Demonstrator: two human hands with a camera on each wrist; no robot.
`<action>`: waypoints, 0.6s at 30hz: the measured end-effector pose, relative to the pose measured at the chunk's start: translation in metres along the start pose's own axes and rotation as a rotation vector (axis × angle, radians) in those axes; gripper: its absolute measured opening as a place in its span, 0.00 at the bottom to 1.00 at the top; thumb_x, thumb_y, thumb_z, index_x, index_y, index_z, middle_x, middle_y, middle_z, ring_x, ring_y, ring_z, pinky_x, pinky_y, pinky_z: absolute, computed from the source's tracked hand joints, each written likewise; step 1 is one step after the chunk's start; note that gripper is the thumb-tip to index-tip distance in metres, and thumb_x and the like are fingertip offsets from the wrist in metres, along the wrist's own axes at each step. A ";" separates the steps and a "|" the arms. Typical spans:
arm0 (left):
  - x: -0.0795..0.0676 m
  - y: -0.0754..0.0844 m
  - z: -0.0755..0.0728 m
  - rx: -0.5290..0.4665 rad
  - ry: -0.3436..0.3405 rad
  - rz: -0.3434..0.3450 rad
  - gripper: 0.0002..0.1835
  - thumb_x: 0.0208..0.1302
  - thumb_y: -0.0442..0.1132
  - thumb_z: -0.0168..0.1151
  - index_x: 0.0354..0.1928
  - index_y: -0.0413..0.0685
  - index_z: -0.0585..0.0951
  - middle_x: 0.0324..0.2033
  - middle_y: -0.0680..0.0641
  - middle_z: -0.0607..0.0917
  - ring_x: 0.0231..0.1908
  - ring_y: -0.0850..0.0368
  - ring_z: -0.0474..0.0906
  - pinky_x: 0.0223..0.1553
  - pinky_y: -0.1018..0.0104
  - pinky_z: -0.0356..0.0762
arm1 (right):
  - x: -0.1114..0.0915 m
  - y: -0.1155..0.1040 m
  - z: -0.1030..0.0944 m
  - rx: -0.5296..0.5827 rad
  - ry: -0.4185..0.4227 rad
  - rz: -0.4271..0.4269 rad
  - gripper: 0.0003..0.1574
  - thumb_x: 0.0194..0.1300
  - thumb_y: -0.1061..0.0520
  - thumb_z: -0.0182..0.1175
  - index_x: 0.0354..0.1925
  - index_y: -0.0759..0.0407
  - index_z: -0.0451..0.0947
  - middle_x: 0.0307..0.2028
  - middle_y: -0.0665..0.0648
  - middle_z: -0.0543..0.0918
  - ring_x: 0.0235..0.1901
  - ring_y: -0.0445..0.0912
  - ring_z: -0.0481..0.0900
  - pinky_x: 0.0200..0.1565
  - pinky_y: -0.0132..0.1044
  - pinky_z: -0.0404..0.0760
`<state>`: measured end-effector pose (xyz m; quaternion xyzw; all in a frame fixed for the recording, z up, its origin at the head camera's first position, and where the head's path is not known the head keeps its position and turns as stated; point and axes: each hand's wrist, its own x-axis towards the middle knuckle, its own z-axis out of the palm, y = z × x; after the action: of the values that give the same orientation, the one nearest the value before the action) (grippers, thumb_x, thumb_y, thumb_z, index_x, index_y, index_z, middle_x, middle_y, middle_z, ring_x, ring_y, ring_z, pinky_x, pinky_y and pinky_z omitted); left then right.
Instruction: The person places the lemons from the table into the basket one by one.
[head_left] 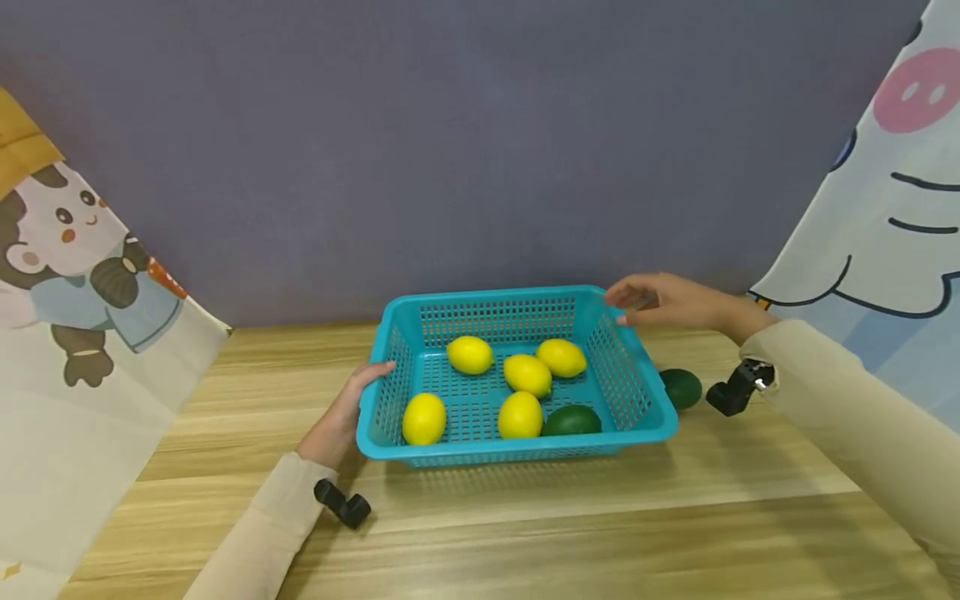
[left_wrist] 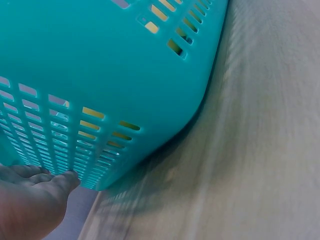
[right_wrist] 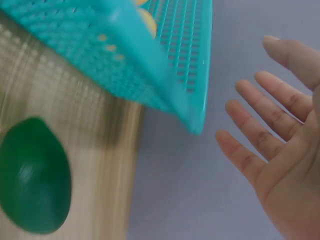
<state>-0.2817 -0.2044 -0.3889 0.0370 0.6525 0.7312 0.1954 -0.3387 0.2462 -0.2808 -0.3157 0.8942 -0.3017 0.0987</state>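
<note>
A turquoise plastic basket (head_left: 480, 447) with slotted walls stands on the table. Inside lie several yellow lemons (head_left: 470, 355) and one dark green oval fruit (head_left: 572, 422). My left hand (head_left: 341, 421) grips the basket's left side, thumb over the rim and fingers along the outer wall. Close by the far right corner, my right hand (head_left: 671, 302) holds nothing; its fingers are spread and slightly bent in the right wrist view, apart from the rim. A second dark green fruit (right_wrist: 35, 175) rests on the table outside the basket's right wall.
The wood-grain table (head_left: 480, 542) ends at the back against a grey-purple partition (head_left: 480, 150). Printed cartoon cloths hang on the left (head_left: 97, 275) and on the right (head_left: 885, 208). Black wrist cameras sit on both sleeves.
</note>
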 end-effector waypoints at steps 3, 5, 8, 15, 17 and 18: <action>0.000 0.000 -0.001 0.000 0.017 -0.014 0.34 0.66 0.49 0.45 0.71 0.48 0.51 0.61 0.36 0.64 0.55 0.47 0.67 0.53 0.58 0.71 | -0.010 0.013 -0.001 0.012 0.036 0.010 0.25 0.68 0.56 0.55 0.59 0.66 0.68 0.57 0.66 0.74 0.56 0.59 0.72 0.55 0.52 0.72; 0.000 0.000 -0.001 -0.003 0.017 -0.014 0.34 0.66 0.49 0.45 0.71 0.48 0.51 0.61 0.36 0.63 0.56 0.46 0.66 0.53 0.58 0.71 | -0.016 0.020 -0.002 0.010 0.059 0.012 0.24 0.68 0.57 0.54 0.59 0.67 0.68 0.56 0.66 0.74 0.56 0.60 0.72 0.54 0.52 0.72; 0.000 0.000 -0.002 -0.009 0.006 0.000 0.34 0.66 0.48 0.44 0.71 0.47 0.50 0.61 0.35 0.63 0.56 0.46 0.66 0.53 0.58 0.71 | -0.025 0.032 -0.002 -0.005 0.080 0.038 0.23 0.68 0.58 0.54 0.58 0.68 0.68 0.55 0.66 0.75 0.55 0.61 0.72 0.53 0.52 0.74; 0.002 -0.001 -0.003 -0.009 -0.028 0.016 0.33 0.67 0.46 0.42 0.71 0.44 0.51 0.59 0.36 0.66 0.55 0.47 0.69 0.53 0.58 0.72 | -0.044 0.050 0.007 -0.002 0.069 0.153 0.25 0.68 0.53 0.55 0.58 0.67 0.68 0.56 0.65 0.75 0.57 0.62 0.70 0.55 0.57 0.70; 0.003 -0.001 -0.004 -0.008 -0.029 0.016 0.32 0.67 0.46 0.42 0.71 0.44 0.51 0.59 0.36 0.67 0.54 0.47 0.69 0.53 0.59 0.72 | -0.049 0.053 0.011 0.006 0.064 0.172 0.26 0.69 0.53 0.54 0.59 0.67 0.68 0.57 0.66 0.74 0.57 0.63 0.70 0.54 0.58 0.70; 0.003 -0.001 -0.004 -0.012 -0.027 0.015 0.32 0.67 0.47 0.42 0.71 0.44 0.51 0.59 0.36 0.67 0.54 0.47 0.69 0.53 0.59 0.72 | -0.051 0.054 0.014 0.007 0.063 0.178 0.27 0.69 0.52 0.54 0.59 0.67 0.68 0.57 0.66 0.74 0.57 0.63 0.70 0.54 0.59 0.69</action>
<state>-0.2852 -0.2069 -0.3909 0.0506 0.6453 0.7359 0.1988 -0.3213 0.3052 -0.3252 -0.2249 0.9204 -0.3044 0.0983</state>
